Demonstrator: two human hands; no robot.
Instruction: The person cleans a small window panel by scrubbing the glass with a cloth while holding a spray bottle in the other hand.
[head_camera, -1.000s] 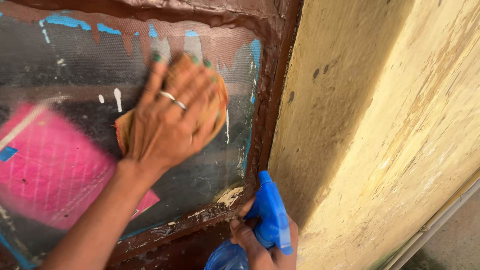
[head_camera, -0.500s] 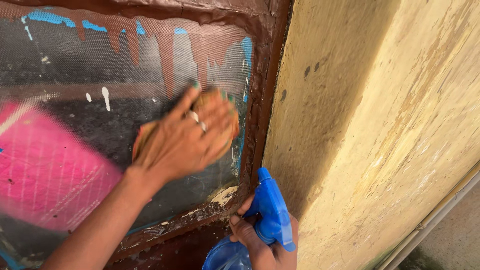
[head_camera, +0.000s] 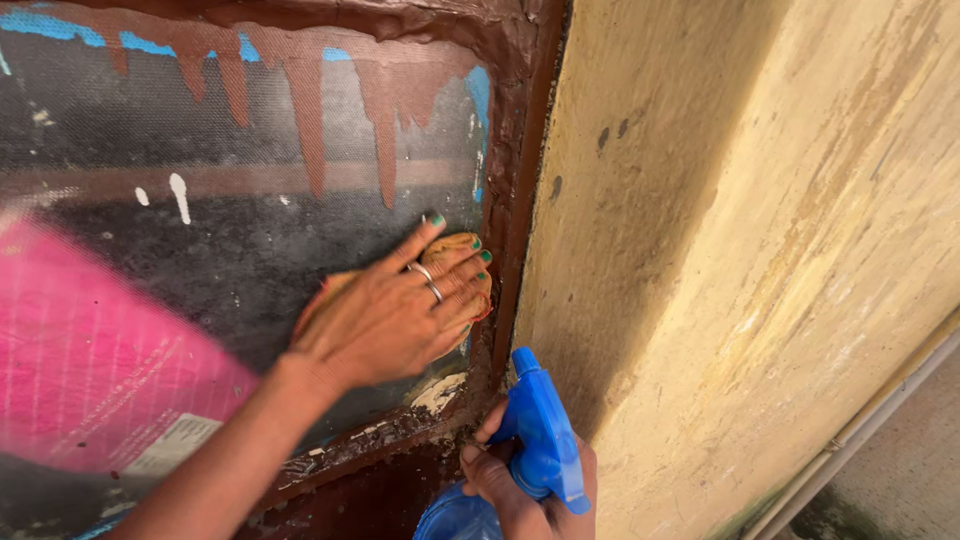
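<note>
My left hand (head_camera: 390, 310) presses an orange-brown cloth (head_camera: 462, 252) flat against a dirty mesh window pane (head_camera: 250, 250), near the pane's lower right corner. The fingers are spread over the cloth, with rings and green nail polish. My right hand (head_camera: 515, 490) sits at the bottom of the view, closed around a blue spray bottle (head_camera: 545, 440) held by its trigger head, just below the window's brown frame (head_camera: 510, 200).
Brown paint drips run down the top of the pane. A pink object (head_camera: 100, 370) shows behind the mesh at the left. A yellow plastered wall (head_camera: 750, 250) fills the right side, with a pipe (head_camera: 860, 430) along its lower edge.
My left hand has slid the cloth down and to the right across the pane, from the upper middle to the lower right corner. The right hand and spray bottle stayed put.
</note>
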